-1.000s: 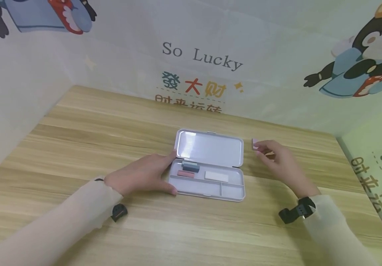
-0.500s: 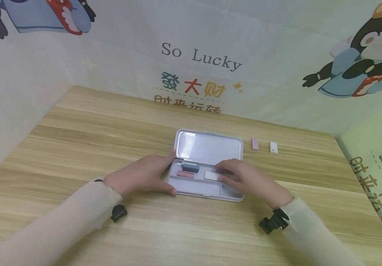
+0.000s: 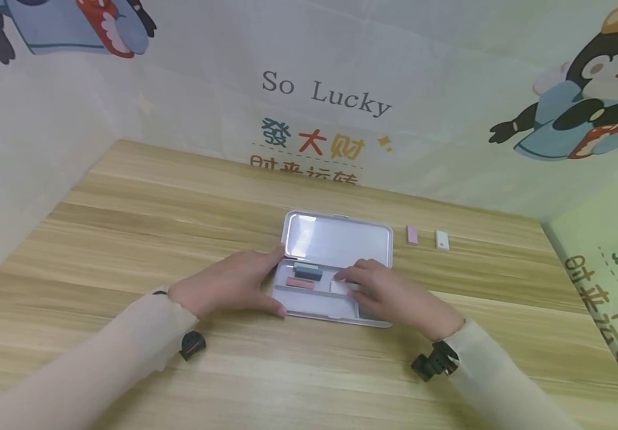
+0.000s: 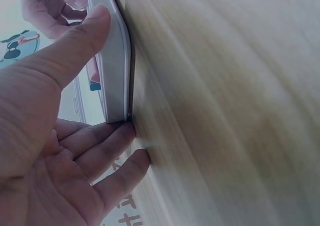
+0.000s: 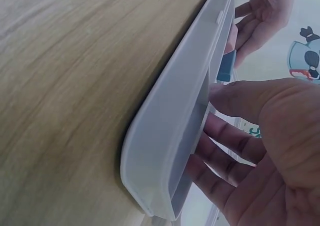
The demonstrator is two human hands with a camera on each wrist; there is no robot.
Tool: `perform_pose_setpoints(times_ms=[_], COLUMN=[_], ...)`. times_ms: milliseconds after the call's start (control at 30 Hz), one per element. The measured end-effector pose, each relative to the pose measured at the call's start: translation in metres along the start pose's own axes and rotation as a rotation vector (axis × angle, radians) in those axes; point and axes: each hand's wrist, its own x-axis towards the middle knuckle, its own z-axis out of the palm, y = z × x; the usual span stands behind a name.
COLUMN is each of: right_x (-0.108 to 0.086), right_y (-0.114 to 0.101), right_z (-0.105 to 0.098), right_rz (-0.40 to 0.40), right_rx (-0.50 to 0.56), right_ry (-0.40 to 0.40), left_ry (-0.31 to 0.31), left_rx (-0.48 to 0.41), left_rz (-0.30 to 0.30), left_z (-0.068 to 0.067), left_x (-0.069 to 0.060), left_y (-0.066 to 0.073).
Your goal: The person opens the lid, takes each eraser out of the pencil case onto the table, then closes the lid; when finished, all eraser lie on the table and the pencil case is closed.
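Note:
An open pale pencil case (image 3: 316,303) lies on the table in the head view, its lid (image 3: 341,239) folded back. My left hand (image 3: 228,283) holds its left end, thumb at the front edge, fingers at the back. My right hand (image 3: 394,295) is inside the case, thumb and fingers on either side of a white eraser (image 3: 340,287), which it partly covers. In the right wrist view that eraser is hidden behind the hand. A pink block (image 3: 300,282), a dark blue block (image 3: 308,273) and a pale green block (image 3: 306,264) lie left of it in the same compartment.
Beyond the case to the right, a pink eraser (image 3: 412,235) and a small white eraser (image 3: 442,240) lie side by side on the wooden table (image 3: 180,209). A printed cloth (image 3: 190,89) hangs behind the table's far edge.
My right hand has let go of the pink eraser beside the lid and moved left into the case, onto the white eraser. My left hand has stayed at the case.

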Motion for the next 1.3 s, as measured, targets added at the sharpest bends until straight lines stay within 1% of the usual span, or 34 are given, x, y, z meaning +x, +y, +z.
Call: perform_pose_setpoints(times_ms=[133, 267, 433, 500, 667, 733, 933, 1133, 1300], right_x=[0.000, 0.000, -0.003, -0.004, -0.005, -0.005, -0.006, -0.008, -0.011], right_y=[0.000, -0.001, -0.003, -0.005, -0.008, -0.010, -0.015, -0.018, -0.018], right_z=[0.000, -0.002, -0.006, -0.007, -0.007, -0.007, -0.010, -0.012, -0.011], right_rz=[-0.009, 0.001, -0.005, -0.006, -0.021, -0.019, 0.027, 0.054, 0.093], right_rx=[0.015, 0.024, 0.002, -0.023, -0.147, -0.174, -0.191, -0.235, -0.211], right_ry=[0.005, -0.009, -0.035, -0.048, -0.088, -0.105, -0.157, -0.149, -0.146], left_ry=[0.003, 0.003, 0.011, 0.013, 0.008, 0.008, 0.014, 0.012, 0.014], left_rx=[-0.017, -0.018, -0.011, -0.012, -0.014, -0.015, -0.010, -0.024, -0.017], left_rz=[0.002, 0.003, 0.006, 0.006, 0.004, 0.006, 0.014, 0.009, 0.005], left_z=[0.000, 0.000, 0.000, 0.000, 0.000, 0.000, 0.001, 0.000, 0.000], left_x=[0.000, 0.000, -0.001, -0.001, -0.001, 0.000, 0.000, 0.000, -0.001], left_y=[0.001, 0.000, -0.001, -0.001, 0.000, 0.000, -0.001, -0.001, 0.000])
